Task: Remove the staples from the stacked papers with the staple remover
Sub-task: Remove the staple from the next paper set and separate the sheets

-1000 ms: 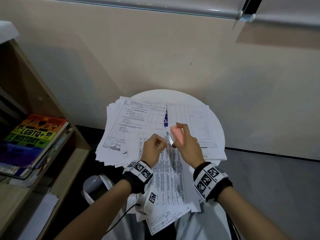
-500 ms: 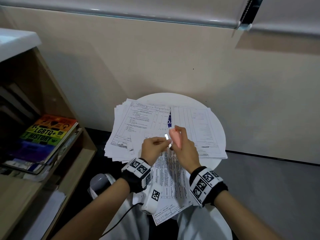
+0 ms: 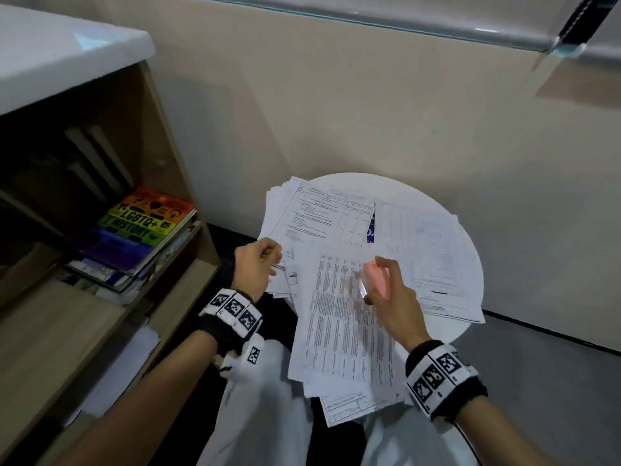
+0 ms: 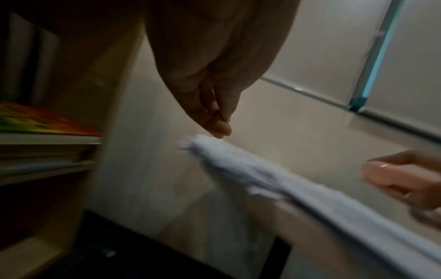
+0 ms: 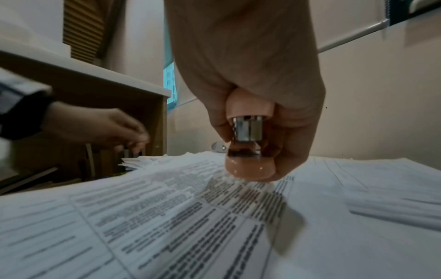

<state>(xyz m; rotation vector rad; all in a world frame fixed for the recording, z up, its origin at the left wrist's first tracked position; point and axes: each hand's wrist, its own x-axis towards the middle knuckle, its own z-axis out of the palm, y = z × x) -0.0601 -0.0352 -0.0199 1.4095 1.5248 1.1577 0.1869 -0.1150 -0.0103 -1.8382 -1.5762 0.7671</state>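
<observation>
Stacked printed papers [image 3: 339, 317] cover a small round white table [image 3: 406, 193] and hang over its near edge. My right hand [image 3: 376, 280] grips the pink staple remover [image 3: 379, 275] just above the top sheet. In the right wrist view the staple remover [image 5: 248, 151] shows its metal jaws toward the camera, right over the papers [image 5: 167, 217]. My left hand [image 3: 274, 258] hovers off the stack's left edge. In the left wrist view its fingertips [image 4: 220, 128] pinch together above the papers' corner [image 4: 205, 145]. A tiny metallic glint, seemingly a staple [image 4: 213, 91], shows between them.
A wooden shelf unit [image 3: 198, 230] with a white top stands close on the left and holds a rainbow-covered book [image 3: 144, 220]. A beige wall rises just behind the table. My lap in white trousers [image 3: 255, 415] lies under the overhanging sheets.
My left hand has pulled away from the remover's jaws and swung left past the stack's edge. The right hand stays over the top sheet with the remover.
</observation>
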